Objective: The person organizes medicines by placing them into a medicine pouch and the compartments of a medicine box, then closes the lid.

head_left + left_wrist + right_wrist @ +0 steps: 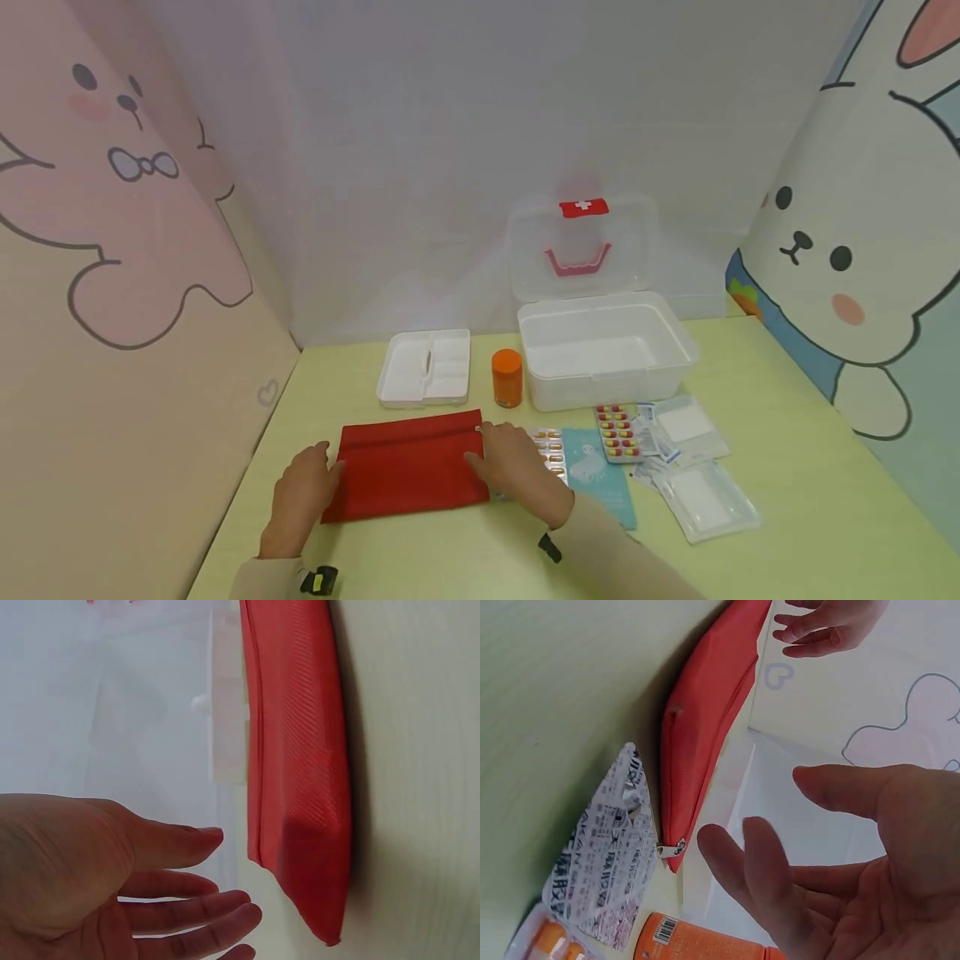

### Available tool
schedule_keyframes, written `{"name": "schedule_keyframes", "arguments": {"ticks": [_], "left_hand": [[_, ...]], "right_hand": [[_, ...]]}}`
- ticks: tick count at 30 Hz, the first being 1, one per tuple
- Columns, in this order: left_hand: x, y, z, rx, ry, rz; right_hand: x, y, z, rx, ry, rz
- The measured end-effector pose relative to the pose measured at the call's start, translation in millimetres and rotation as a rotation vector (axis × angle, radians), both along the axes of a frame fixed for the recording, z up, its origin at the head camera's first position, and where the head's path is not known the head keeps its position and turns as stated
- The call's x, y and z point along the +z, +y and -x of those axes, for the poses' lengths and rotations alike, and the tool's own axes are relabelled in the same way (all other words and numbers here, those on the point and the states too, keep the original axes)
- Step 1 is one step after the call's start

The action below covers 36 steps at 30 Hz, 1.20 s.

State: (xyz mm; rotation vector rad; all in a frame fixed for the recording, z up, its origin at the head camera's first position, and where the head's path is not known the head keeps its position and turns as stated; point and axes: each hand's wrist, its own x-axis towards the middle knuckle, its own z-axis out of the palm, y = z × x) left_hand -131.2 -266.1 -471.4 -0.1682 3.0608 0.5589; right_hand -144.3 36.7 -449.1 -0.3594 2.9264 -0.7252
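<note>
A red zip pouch (pixel 408 471) lies flat on the table with its zipper along the far side. At its left end is my left hand (pixel 300 492), fingers apart and loosely bent; the left wrist view shows a gap between this hand (pixel 161 900) and the pouch (pixel 304 750). My right hand (pixel 521 467) is at the pouch's right end, near the zipper pull (pixel 673 849). In the right wrist view that hand (pixel 817 862) holds nothing, its thumb and fingers spread. Beside the pouch, a silver foil blister pack (pixel 604 855) is partly hidden by the right hand in the head view.
Behind stand a white compartment tray (pixel 405 375), an orange bottle (pixel 507 379) and a clear first-aid box (pixel 607 387), lid up. To the right lie a capsule blister pack (pixel 618 435), a blue booklet (pixel 600 479), small packets (pixel 648 433) and clear plastic cases (pixel 708 500).
</note>
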Motion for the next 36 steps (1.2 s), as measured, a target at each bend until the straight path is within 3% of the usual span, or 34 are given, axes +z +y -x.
{"name": "schedule_keyframes", "arguments": {"ticks": [14, 25, 36], "left_hand": [[-16.0, -7, 7.1, 0.004, -0.06, -0.034], [-19.6, -10, 13.7, 0.017, -0.052, -0.035], [-20.4, -9, 13.0, 0.01, -0.015, -0.066]], "right_hand": [[-17.0, -8, 6.0, -0.04, -0.098, 0.003], [-29.4, -12, 11.3, -0.026, -0.09, -0.007], [-33.9, -12, 13.2, -0.031, -0.103, 0.03]]}}
